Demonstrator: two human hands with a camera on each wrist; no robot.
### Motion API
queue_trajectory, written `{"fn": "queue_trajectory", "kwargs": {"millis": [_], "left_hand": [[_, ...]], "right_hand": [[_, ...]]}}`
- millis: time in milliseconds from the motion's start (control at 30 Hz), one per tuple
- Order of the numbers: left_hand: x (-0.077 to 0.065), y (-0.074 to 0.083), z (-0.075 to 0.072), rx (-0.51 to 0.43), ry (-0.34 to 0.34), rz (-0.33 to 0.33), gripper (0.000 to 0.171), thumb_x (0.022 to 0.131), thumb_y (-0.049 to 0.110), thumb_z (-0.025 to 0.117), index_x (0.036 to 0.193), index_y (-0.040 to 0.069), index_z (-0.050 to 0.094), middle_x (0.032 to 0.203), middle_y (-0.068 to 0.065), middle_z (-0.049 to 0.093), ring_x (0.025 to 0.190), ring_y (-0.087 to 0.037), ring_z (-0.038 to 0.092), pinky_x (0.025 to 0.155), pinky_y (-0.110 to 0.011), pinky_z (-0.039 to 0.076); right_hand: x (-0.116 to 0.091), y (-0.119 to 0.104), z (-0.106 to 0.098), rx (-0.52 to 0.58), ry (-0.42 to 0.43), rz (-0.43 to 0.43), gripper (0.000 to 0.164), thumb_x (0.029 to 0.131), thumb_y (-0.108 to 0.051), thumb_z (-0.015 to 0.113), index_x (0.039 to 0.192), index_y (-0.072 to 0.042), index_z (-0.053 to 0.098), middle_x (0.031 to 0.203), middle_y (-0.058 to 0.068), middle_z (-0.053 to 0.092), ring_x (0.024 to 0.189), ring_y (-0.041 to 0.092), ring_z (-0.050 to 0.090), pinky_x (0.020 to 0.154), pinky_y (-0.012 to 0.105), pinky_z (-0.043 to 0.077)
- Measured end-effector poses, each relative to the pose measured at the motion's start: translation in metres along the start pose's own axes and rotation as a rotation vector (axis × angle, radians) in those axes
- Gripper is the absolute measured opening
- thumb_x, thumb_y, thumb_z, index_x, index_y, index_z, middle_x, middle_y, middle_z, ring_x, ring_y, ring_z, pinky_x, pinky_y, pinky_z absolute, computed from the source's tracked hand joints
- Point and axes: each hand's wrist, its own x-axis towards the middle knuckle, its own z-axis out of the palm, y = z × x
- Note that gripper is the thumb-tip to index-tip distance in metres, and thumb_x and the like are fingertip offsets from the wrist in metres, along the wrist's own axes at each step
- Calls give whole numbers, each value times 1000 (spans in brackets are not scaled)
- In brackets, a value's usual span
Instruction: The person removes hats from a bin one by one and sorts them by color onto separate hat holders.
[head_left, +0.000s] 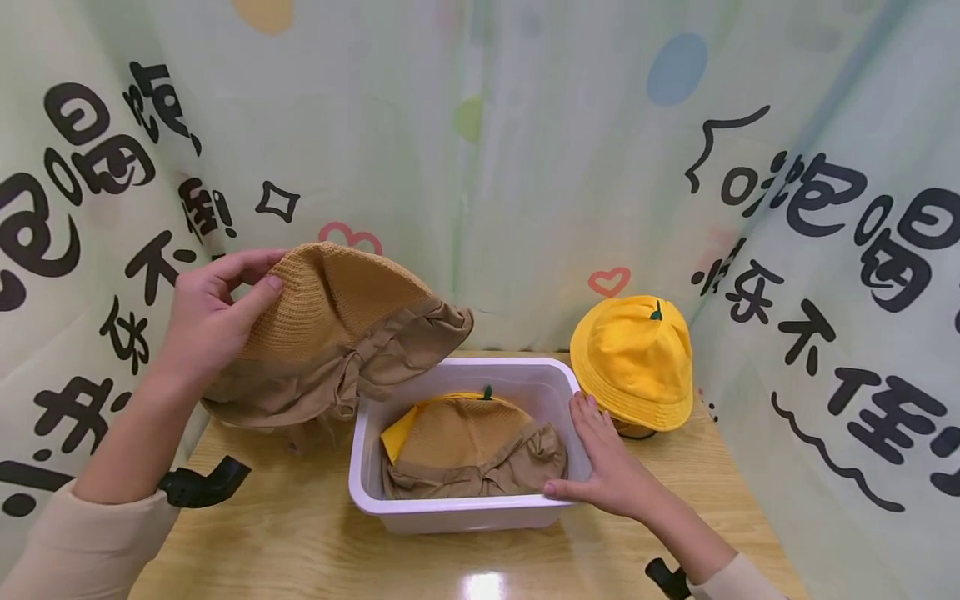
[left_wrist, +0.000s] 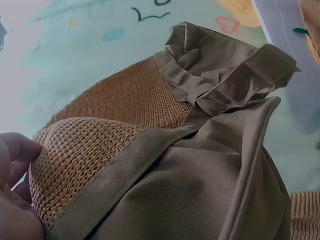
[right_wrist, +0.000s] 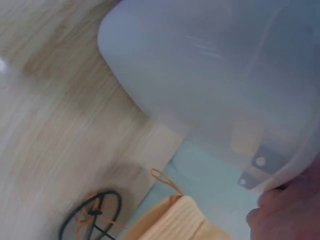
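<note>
My left hand [head_left: 213, 308] pinches the crown of a tan knit hat [head_left: 300, 317] with a brown cloth brim and a bow. This hat is tilted above the table, left of a white plastic bin [head_left: 457, 504]. In the left wrist view the knit crown [left_wrist: 85, 165] lies between the thumb and fingers. Inside the bin is a similar tan hat [head_left: 465, 433] with a brown bow, and part of a yellow hat [head_left: 399, 433] shows behind it. My right hand [head_left: 611, 467] rests on the bin's front right corner, thumb on the front rim and fingers along the right side.
A yellow bucket hat [head_left: 633, 358] with a green sprout stands right of the bin. In the right wrist view a black wire stand [right_wrist: 92, 215] shows near the yellow hat's brim [right_wrist: 175, 222]. Printed curtains [head_left: 480, 208] enclose the wooden table [head_left: 300, 533].
</note>
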Motion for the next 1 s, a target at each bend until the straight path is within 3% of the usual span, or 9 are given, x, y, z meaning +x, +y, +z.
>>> {"fn": "queue_trajectory", "kwargs": {"millis": [233,367,567,733,867,1000], "left_hand": [[6,-21,-7,9,-7,6,27,94,4,65,120,0,71,90,14,67,85,-5,59,63,-13,45],[11,-30,-10,20,-11,-14,27,95,7,65,121,0,70,92,16,67,90,-4,59,68,-12,45],[17,-40,-17,58,-53,-27,28,97,10,64,123,2,69,95,16,67,90,-5,59,68,-12,47],[22,-47,-22,80,-106,3,27,98,10,62,123,3,69,99,18,66,92,-4,59,70,-10,48],[24,-51,-24,79,-125,37,26,97,5,62,122,1,69,100,23,65,90,1,61,71,-8,48],[25,-51,-25,94,-115,111,24,95,0,64,118,1,71,101,27,66,85,3,62,70,-9,47]], "right_hand": [[8,-13,-19,-114,-56,-3,105,85,-57,70,151,12,26,159,32,21,148,49,14,116,66,14],[18,-22,-30,-112,-110,16,103,89,-61,63,154,9,22,161,28,20,150,45,10,119,62,12],[40,-34,-43,-110,-156,-47,97,94,-56,60,156,5,19,163,25,16,151,44,4,119,61,9],[69,-54,-56,-82,-152,-133,80,100,-48,55,157,-2,24,163,23,20,151,44,6,119,61,10],[100,-75,-67,-15,-130,-206,63,104,-38,52,156,-9,33,162,17,28,152,38,17,120,56,17],[138,-98,-70,87,-113,-275,52,106,-30,49,152,-11,41,158,12,37,149,29,29,119,50,26]]}}
